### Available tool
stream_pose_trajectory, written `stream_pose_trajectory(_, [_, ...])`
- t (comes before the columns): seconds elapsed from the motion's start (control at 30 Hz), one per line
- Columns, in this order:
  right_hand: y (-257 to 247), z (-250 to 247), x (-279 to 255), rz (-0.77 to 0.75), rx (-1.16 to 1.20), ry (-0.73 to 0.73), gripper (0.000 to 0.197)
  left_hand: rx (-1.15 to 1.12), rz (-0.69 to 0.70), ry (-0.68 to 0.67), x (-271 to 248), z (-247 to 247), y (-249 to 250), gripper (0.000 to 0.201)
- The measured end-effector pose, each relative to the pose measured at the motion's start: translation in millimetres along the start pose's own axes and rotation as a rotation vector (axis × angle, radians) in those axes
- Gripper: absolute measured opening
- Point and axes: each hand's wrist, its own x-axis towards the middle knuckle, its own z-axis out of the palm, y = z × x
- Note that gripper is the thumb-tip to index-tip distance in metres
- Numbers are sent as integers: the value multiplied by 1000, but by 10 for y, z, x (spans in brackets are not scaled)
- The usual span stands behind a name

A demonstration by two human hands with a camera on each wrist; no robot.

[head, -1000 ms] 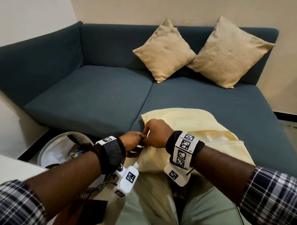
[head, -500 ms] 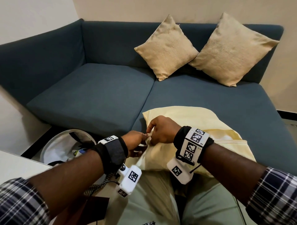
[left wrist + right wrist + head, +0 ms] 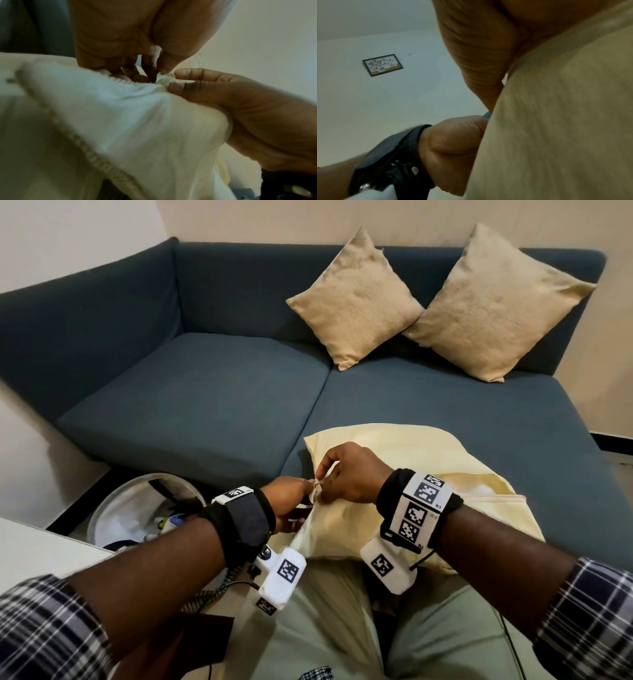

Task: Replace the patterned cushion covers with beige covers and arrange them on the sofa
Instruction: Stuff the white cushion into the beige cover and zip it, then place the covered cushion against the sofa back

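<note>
From the head camera I see my left hand (image 3: 286,503) and right hand (image 3: 346,474) meeting at the near left corner of the pale yellow cushion (image 3: 411,474), which lies across my lap and the front edge of the blue sofa (image 3: 191,405). My right fingers are curled, pinching a small fold of fabric at that corner; my left hand grips the same spot from the side. Both forearms reach forward, wrists close together. Two beige cushions (image 3: 356,299) (image 3: 493,306) lean on the sofa back, corners touching. A round bin (image 3: 137,508) sits on the floor to my left.

On the left wrist camera, my left hand (image 3: 231,101) has thumb and forefinger pressed on a bunched bit of cloth, and the right hand (image 3: 133,33) comes down from above, fingertips nipping the same bunch. A stitched seam of the cushion cover (image 3: 120,128) runs below.

On the right wrist camera, my right hand (image 3: 479,47) is close and blurred; I cannot tell its fingers here. The left hand (image 3: 453,142) curls against the cover (image 3: 556,121). A framed picture (image 3: 382,65) hangs on the wall.
</note>
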Motion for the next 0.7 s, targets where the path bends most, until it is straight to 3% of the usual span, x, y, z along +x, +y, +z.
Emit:
stream_pose_trajectory(0.13, [-14, 32, 7, -7, -6, 67, 20, -6, 62, 17, 38, -22, -25, 15])
stream_pose_trajectory(0.53, [-10, -30, -19, -8, 15, -16, 26, -2, -6, 25, 51, 37, -29, 21])
stream_pose_trajectory(0.7, [17, -131, -51, -53, 7, -18, 14, 47, -51, 28, 31, -45, -52, 33])
